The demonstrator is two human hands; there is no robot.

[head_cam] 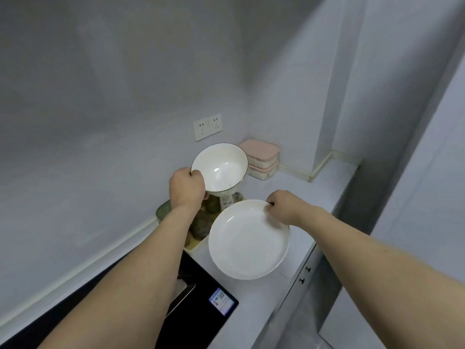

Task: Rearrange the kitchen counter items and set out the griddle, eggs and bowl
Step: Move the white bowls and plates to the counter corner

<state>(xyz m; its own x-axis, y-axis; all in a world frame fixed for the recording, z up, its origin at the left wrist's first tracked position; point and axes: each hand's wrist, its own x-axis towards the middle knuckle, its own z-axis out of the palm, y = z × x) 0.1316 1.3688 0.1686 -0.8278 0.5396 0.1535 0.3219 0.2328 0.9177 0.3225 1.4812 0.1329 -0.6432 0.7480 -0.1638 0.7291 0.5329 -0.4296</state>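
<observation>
The left hand (186, 187) grips the rim of a white bowl (220, 170), holding it tilted in the air near the wall. The right hand (283, 205) pinches the far edge of a white plate (247, 240), held above the counter (319, 187) beside the black cooktop (201, 293).

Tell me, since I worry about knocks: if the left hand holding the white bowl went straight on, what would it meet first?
Probably the grey wall, below the white double socket. The left hand grips the dark-rimmed white bowl; depth is unclear.
</observation>
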